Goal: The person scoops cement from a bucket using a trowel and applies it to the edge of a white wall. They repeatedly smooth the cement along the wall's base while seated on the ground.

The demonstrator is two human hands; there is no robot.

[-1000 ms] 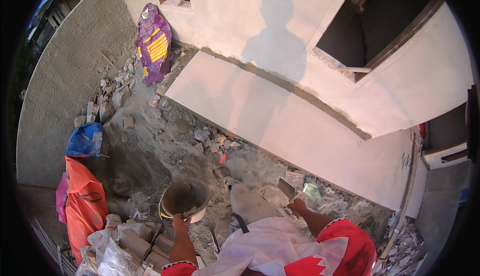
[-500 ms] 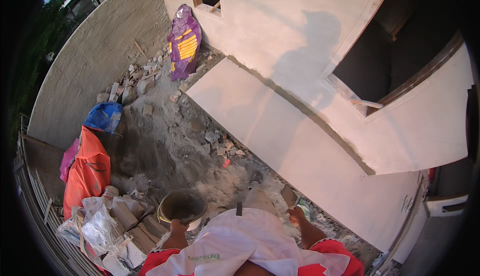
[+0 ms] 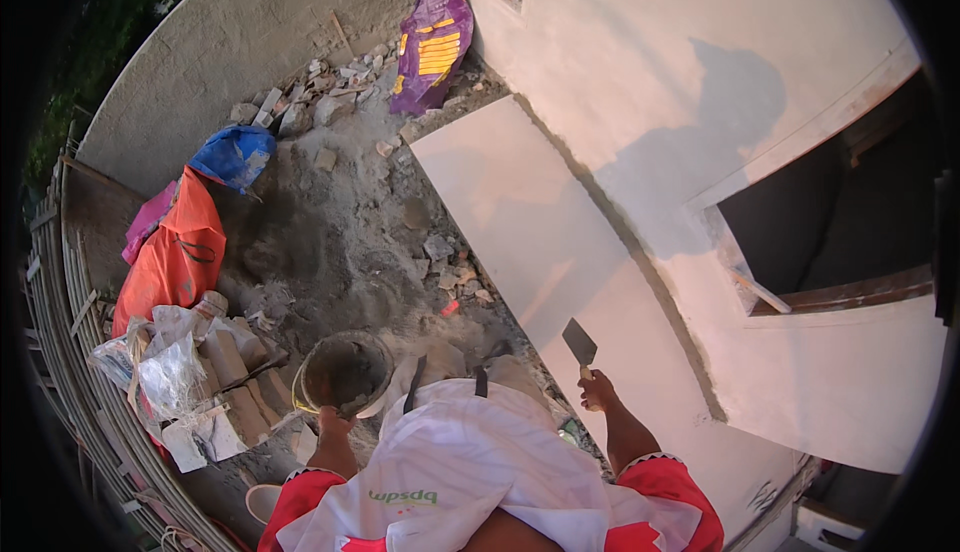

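My left hand [image 3: 333, 434] is closed at the near rim of a round bucket [image 3: 320, 362]. The bucket stands on the rubble ground and has some grey material inside. Whether my fingers grip its rim or its yellow handle I cannot tell. My right hand [image 3: 598, 392] is wrapped round the handle of a trowel [image 3: 579, 342]. Its grey blade points away from me, over a pale smooth slab [image 3: 545, 242] along the wall's foot.
A pale wall [image 3: 640, 152] with openings rises at the right, my shadow across it. Orange [image 3: 175, 252], blue [image 3: 235, 157] and purple [image 3: 433, 42] sacks lie around the yard. Broken stones [image 3: 335, 107] heap by the rough far wall. Bricks [image 3: 240, 407] and clear plastic [image 3: 172, 377] lie left of the bucket.
My right hand has risen and moved forward with the trowel, now over the slab. The view has turned, shifting the wall rightward. My left hand stays at the bucket.
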